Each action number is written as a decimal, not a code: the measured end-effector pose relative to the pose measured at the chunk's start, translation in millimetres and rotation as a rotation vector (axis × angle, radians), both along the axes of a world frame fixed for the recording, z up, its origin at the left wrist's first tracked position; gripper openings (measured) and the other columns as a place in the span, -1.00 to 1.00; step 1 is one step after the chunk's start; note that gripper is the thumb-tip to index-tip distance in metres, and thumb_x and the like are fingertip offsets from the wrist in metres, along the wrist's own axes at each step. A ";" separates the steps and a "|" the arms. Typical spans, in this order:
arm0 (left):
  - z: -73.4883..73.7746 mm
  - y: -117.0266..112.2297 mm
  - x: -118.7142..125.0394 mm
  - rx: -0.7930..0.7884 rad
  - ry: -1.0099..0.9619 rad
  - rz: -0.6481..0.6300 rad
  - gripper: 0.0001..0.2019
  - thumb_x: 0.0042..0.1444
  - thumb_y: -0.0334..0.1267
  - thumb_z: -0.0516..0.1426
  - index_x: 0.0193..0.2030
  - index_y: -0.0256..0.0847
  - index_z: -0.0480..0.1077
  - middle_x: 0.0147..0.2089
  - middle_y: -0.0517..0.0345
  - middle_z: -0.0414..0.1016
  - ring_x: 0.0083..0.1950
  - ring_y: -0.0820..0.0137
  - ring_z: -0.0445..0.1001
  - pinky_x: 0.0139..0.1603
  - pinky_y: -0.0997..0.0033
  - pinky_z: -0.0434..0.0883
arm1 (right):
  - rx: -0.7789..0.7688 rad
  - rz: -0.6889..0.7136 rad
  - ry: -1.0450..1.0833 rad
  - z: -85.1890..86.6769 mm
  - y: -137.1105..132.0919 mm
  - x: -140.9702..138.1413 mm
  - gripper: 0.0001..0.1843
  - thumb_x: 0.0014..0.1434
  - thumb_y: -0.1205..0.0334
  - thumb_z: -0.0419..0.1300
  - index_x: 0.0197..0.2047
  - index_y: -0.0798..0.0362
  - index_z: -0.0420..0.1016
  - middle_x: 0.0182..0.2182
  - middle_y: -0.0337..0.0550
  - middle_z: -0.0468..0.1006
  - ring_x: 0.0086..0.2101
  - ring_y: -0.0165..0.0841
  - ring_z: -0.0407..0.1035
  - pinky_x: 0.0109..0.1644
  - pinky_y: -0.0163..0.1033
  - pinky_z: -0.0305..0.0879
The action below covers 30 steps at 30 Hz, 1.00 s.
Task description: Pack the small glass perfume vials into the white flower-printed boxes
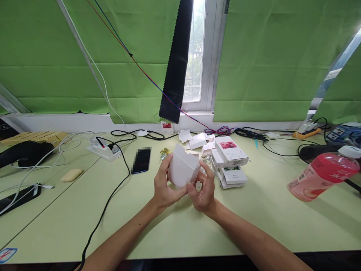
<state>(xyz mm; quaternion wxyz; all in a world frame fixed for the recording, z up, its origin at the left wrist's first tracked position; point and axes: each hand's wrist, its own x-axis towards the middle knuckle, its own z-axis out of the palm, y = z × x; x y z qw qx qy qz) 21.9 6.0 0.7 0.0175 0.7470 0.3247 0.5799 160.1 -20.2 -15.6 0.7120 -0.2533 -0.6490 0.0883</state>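
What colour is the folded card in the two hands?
White; the folded card shows no print on the side facing us. It shows best in the head view.

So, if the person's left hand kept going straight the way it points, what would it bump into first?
The white carton, which the left hand is touching. Beyond that, probably the right hand, though depth is hard to judge from one view.

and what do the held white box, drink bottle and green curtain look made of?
White box: likely thin matt card; flat panels, straight fold line.
Drink bottle: probably smooth clear plastic; pink seems to show through, shoulder shines.
Green curtain: apparently matt cloth, possibly coated; soft creases.
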 end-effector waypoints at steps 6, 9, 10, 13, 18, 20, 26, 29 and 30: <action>3.0 -0.9 0.3 0.028 0.052 0.038 -0.05 -0.07 0.02 0.37 0.43 -0.10 0.10 0.21 -0.18 0.47 0.05 0.09 0.56 -0.36 0.37 0.55 | -0.028 0.008 0.071 -3.1 -0.7 -3.4 -0.34 0.26 0.24 0.20 0.33 -0.06 0.00 -0.36 -0.28 0.46 -0.55 -0.47 0.29 -0.59 -0.40 0.23; 4.1 -0.9 -0.1 0.035 0.073 0.050 -0.05 -0.07 0.04 0.37 0.44 -0.11 0.10 0.21 -0.18 0.48 0.09 0.05 0.56 -0.26 0.28 0.58 | -0.061 0.012 0.089 -4.6 -0.9 -5.3 -0.33 0.23 0.29 0.23 0.30 -0.08 -0.01 -0.34 -0.28 0.47 -0.55 -0.48 0.29 -0.60 -0.41 0.22; 4.4 -0.8 -0.2 0.041 0.078 0.053 -0.05 -0.07 0.03 0.37 0.44 -0.10 0.10 0.21 -0.17 0.48 0.09 0.05 0.56 -0.25 0.26 0.59 | -0.071 0.012 0.094 -4.9 -1.0 -5.8 -0.32 0.23 0.30 0.23 0.30 -0.08 -0.01 -0.35 -0.29 0.46 -0.56 -0.49 0.28 -0.60 -0.41 0.21; 5.3 -0.7 0.2 0.064 0.088 0.055 -0.06 -0.04 0.01 0.37 0.45 -0.10 0.08 0.20 -0.16 0.49 0.10 0.05 0.56 -0.20 0.23 0.59 | -0.096 0.008 0.103 -5.4 -1.2 -6.7 -0.34 0.23 0.31 0.22 0.29 -0.09 -0.01 -0.38 -0.33 0.44 -0.58 -0.50 0.26 -0.62 -0.42 0.18; 7.4 -1.5 1.4 0.083 0.100 0.048 -0.07 0.00 -0.02 0.34 0.47 -0.10 0.04 0.22 -0.16 0.47 0.13 0.04 0.55 -0.16 0.22 0.59 | -0.114 0.025 0.092 -3.3 -1.8 -5.5 -0.42 0.30 0.26 0.16 0.28 -0.08 -0.02 -0.35 -0.27 0.48 -0.58 -0.48 0.31 -0.63 -0.42 0.17; 7.6 -1.6 1.3 0.084 0.103 0.046 -0.08 0.02 -0.04 0.32 0.48 -0.11 0.03 0.23 -0.17 0.46 0.15 0.03 0.54 -0.13 0.21 0.60 | -0.083 0.039 0.082 -1.5 -1.8 -4.3 -0.45 0.34 0.24 0.12 0.31 -0.07 -0.02 -0.28 -0.17 0.53 -0.52 -0.44 0.39 -0.59 -0.38 0.27; 3.1 1.0 -1.6 0.050 0.100 0.006 -0.11 0.10 0.01 0.26 0.50 -0.12 0.00 0.32 -0.21 0.39 0.25 -0.02 0.47 0.00 0.11 0.58 | -0.067 0.042 0.025 0.2 -1.2 -0.5 -0.44 0.42 0.16 -0.01 0.40 0.00 -0.08 -0.20 -0.02 0.57 -0.46 -0.34 0.46 -0.48 -0.25 0.41; 0.1 2.5 -3.5 0.016 0.076 -0.010 -0.16 0.16 0.05 0.20 0.51 -0.12 0.00 0.35 -0.21 0.36 0.27 -0.02 0.45 0.02 0.09 0.56 | -0.090 0.008 0.007 0.5 -1.4 0.6 -0.40 0.42 0.14 -0.01 0.42 0.03 -0.10 -0.23 -0.03 0.58 -0.47 -0.33 0.45 -0.48 -0.23 0.40; -0.6 2.8 -4.0 0.006 0.067 -0.019 -0.17 0.17 0.06 0.19 0.51 -0.12 0.01 0.35 -0.21 0.35 0.26 -0.02 0.45 0.00 0.11 0.57 | -0.093 -0.007 0.002 0.8 -1.6 1.0 -0.39 0.42 0.13 -0.01 0.43 0.04 -0.11 -0.25 -0.04 0.57 -0.48 -0.33 0.44 -0.48 -0.23 0.39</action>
